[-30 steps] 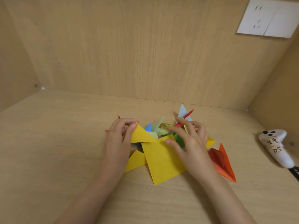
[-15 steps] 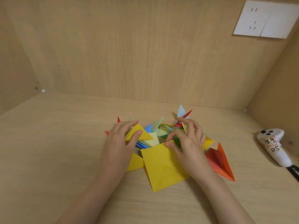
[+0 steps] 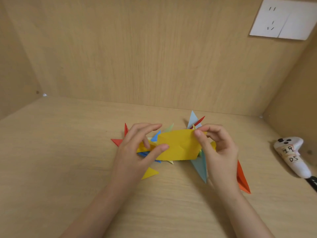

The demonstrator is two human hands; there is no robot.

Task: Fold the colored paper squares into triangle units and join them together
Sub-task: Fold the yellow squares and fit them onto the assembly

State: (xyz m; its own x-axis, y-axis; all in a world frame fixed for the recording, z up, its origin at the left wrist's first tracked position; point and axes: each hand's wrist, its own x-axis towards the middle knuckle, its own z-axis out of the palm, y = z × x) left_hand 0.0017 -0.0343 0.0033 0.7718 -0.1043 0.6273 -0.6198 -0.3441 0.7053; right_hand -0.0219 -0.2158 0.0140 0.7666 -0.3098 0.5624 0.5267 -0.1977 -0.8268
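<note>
A yellow paper square point(image 3: 178, 145) is lifted off the desk between both hands, bent over on itself above the pile. My left hand point(image 3: 135, 152) pinches its left edge between thumb and fingers. My right hand point(image 3: 219, 150) pinches its upper right corner. Under and around it lies a pile of folded triangle units: a red one point(image 3: 120, 140) at the left, a small yellow one point(image 3: 150, 173) near my left wrist, a grey-blue one point(image 3: 199, 166), a light blue one point(image 3: 193, 120) behind, and an orange one point(image 3: 241, 179) at the right.
A white controller with a taped label point(image 3: 291, 155) lies on the wooden desk point(image 3: 60, 160) at the right. Wooden walls close in at the back and both sides. A white wall socket point(image 3: 281, 19) sits upper right.
The yellow square lay flat on the desk under my right hand; now both hands have lifted it and bent it over. My left hand let go of a small yellow triangle.
</note>
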